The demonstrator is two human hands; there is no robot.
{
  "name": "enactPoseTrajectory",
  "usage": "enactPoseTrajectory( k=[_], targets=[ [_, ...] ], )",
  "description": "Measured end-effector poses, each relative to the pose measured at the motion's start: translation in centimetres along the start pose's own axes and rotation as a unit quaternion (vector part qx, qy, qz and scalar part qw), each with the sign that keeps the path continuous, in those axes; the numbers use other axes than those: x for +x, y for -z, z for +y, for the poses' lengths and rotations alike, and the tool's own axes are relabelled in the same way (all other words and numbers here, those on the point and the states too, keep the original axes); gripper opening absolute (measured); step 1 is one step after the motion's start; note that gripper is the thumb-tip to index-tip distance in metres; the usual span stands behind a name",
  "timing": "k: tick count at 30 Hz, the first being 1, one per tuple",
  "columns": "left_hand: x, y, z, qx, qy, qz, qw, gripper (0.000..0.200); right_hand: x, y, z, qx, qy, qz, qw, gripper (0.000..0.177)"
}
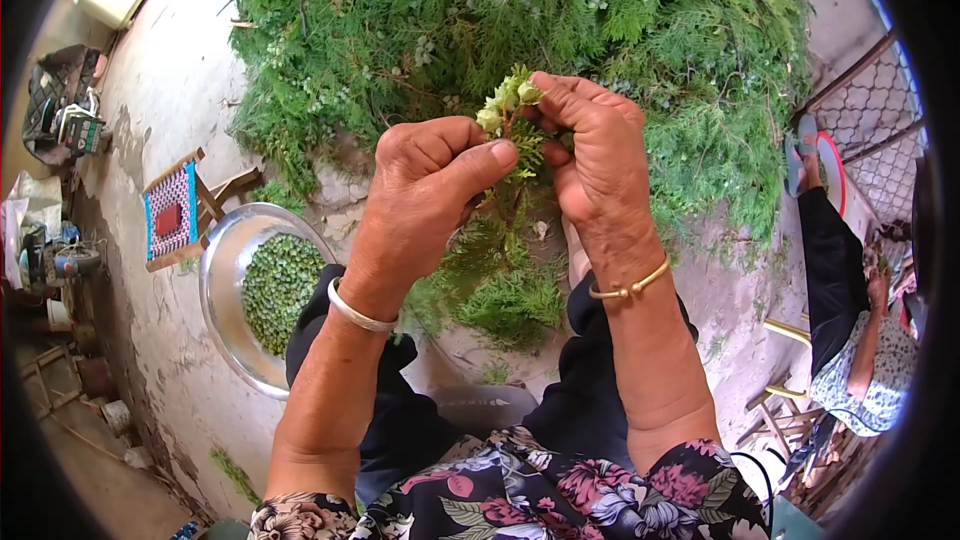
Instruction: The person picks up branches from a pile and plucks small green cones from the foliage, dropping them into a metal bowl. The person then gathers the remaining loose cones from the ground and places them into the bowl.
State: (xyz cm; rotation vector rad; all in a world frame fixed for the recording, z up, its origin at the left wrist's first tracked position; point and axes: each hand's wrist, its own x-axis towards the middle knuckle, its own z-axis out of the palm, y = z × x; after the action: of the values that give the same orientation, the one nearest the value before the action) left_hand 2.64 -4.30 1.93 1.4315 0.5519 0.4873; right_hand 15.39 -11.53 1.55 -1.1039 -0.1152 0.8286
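Note:
A leafy conifer sprig (527, 158) with a cluster of pale green seed cones (505, 102) at its tip stands between my hands. My left hand (425, 180) is closed round the sprig, thumb on top, just below the cluster. The fingertips of my right hand (600, 145) pinch a cone at the right side of the cluster; its lower fingers are curled in. Below my hands, more green foliage (510, 305) lies on the ground between my feet. To the left, a wide metal basin (222, 315) holds many picked green cones (282, 290).
A large heap of cone-bearing branches (520, 20) lies ahead. A woven-top stool (172, 212) stands beyond the basin, and a grey tub (485, 405) sits between my legs. Another person (865, 365) sits at right, near a wire-mesh fence (880, 120). Clutter (75, 130) lines the left wall.

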Motion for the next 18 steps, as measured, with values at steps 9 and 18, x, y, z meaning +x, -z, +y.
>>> enactPoseTrajectory(
  k=[9, 18],
  targets=[
    [-0.6, 0.4, 0.0, 0.131, -0.048, 0.041, 0.989, 0.034, 1.9, 1.8, -2.3, 0.082, 0.055, -0.014, 0.995, 0.014],
    [-0.1, 0.3, -1.4, 0.305, -0.132, 0.127, 0.935, 0.028, 0.4, 1.1, -1.2, 0.064, -0.104, -0.1, 0.987, 0.018]
  ],
)
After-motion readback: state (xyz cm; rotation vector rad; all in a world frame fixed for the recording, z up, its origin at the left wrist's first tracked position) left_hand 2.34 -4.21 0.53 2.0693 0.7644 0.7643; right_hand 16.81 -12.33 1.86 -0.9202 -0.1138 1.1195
